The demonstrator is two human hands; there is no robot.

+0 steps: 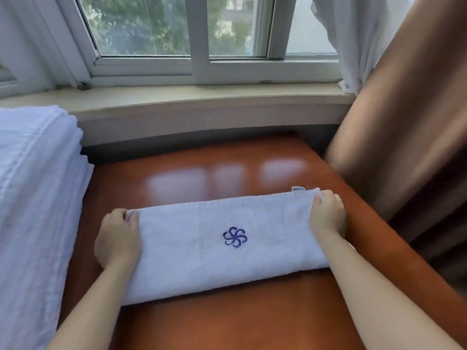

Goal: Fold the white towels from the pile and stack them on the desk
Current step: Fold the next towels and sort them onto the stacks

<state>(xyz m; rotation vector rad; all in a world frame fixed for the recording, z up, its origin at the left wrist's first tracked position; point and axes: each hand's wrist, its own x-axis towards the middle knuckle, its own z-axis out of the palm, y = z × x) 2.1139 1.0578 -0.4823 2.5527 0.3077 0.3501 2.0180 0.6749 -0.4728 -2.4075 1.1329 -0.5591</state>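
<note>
Both hands, left hand and right hand, pinch the towel's far corners (long axis left-right) on the desk.

A white terry towel with a blue embroidered pinwheel lies folded lengthwise on the glossy reddish-brown wooden counter. The left hand and right hand pinch the towel's far corners.

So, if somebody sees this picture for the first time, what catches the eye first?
First, the white towel lying folded across the middle of the orange-brown desk, with a blue flower emblem at its centre. The left hand and right hand each pinch a far corner. A white pile sits at the left.
</note>
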